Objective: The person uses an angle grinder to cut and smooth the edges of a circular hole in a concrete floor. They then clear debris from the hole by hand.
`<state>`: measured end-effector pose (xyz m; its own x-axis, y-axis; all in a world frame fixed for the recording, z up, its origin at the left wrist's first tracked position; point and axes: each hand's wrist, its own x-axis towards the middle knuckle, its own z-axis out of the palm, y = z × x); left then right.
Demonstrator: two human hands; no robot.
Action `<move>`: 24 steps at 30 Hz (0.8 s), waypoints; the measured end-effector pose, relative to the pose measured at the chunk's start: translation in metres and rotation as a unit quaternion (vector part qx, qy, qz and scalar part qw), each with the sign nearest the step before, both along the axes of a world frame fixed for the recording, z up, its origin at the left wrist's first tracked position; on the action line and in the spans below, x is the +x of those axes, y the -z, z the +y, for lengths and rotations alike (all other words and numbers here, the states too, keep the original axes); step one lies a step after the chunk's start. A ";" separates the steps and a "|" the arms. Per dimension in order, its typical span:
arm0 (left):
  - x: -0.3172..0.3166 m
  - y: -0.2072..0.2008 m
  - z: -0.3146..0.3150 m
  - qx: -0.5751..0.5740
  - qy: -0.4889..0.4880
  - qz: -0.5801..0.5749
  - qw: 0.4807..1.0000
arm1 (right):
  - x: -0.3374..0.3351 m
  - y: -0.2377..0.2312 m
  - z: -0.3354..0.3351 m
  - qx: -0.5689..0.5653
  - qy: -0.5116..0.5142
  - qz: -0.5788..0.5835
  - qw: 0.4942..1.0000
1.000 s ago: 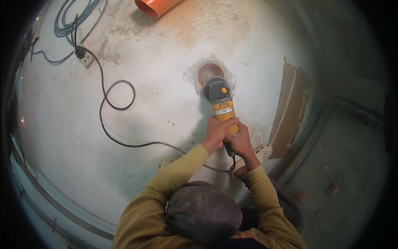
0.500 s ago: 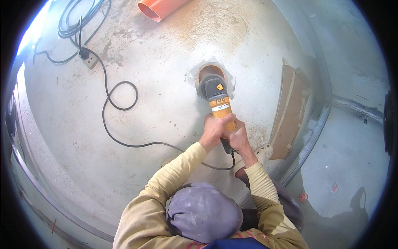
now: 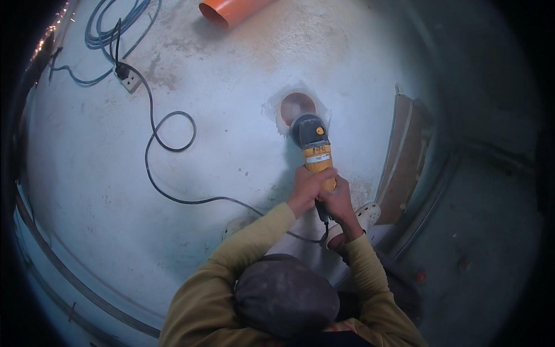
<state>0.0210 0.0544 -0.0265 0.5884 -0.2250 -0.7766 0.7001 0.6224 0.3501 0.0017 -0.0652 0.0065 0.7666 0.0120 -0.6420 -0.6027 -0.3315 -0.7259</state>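
a pale concrete floor (image 3: 231,133) spreads beneath everything, and over it bends a person in mustard sleeves (image 3: 248,237) and a dark cap (image 3: 287,298). a flat cardboard sheet (image 3: 399,162) lies to the right. a black cord (image 3: 199,202) loops once across the floor to the left; near the top left corner a blue-grey cable (image 3: 94,43) lies coiled. at the top edge is an orange pipe (image 3: 243,11). the yellow and black angle grinder (image 3: 317,151) is in front of the person, its long axis running away from the body and leaning slightly left; its black head points forward, over the near edge of a round hole (image 3: 298,105). whether its disc touches, i cannot tell. the left hand (image 3: 309,188) is clamped around the yellow body, the right hand (image 3: 340,199) around its rear, the two hands together. smallest is a white socket block (image 3: 131,82) holding the cord's plug.
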 end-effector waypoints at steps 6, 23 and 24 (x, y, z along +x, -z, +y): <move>-0.001 0.002 0.003 0.013 -0.017 -0.029 0.999 | 0.001 0.004 0.003 0.010 -0.005 0.001 1.000; 0.009 0.005 0.027 0.094 0.030 -0.178 0.979 | 0.014 0.017 0.020 0.060 0.004 -0.045 0.997; 0.009 0.003 0.028 0.091 0.036 -0.173 0.980 | 0.011 0.018 0.019 0.067 0.011 -0.045 0.997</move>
